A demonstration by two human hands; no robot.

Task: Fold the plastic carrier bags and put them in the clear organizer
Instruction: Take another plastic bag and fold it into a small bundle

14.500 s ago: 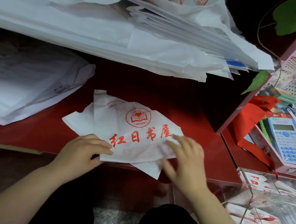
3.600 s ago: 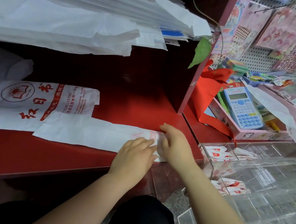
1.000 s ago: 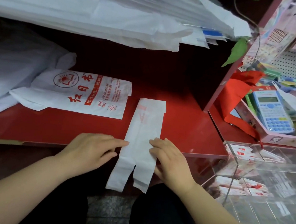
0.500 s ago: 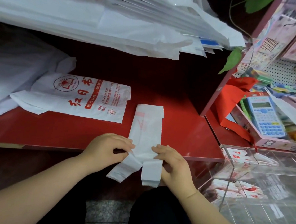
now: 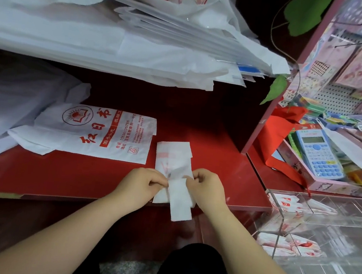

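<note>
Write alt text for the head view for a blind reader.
The left hand and right hand pinch the near end of a white carrier bag folded into a narrow strip on a red counter. A flat printed bag lies to its left; a clear organizer holding folded bags stands at the right.

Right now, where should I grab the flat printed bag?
Probably pinch the printed bag at its near right corner, coming from the right: that straight edge lies free on the red counter, while its handle end sits against the white pile.

Bare forearms [image 5: 66,236]; seemingly black trousers [image 5: 193,270]
</note>
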